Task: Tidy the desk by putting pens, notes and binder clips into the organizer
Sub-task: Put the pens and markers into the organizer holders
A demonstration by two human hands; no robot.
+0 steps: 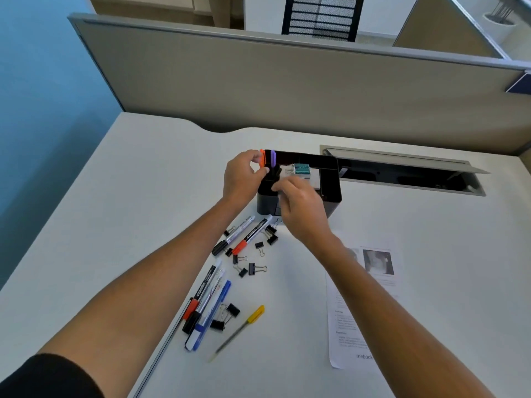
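Both bare forearms reach forward from the lower corners and converge toward the middle. A black sleeve [43,374] covers the left upper arm. The left hand [242,175] is raised with its wrist nearly straight, back of the hand facing the camera, thumb and forefinger pinched together in a narrow grip while the other fingers curl loosely behind them. The right hand [301,208] sits just beside it and slightly nearer, palm down, wrist bent a little inward, fingers [283,183] bunched and pointing left toward the left hand; whether they clasp anything cannot be told.
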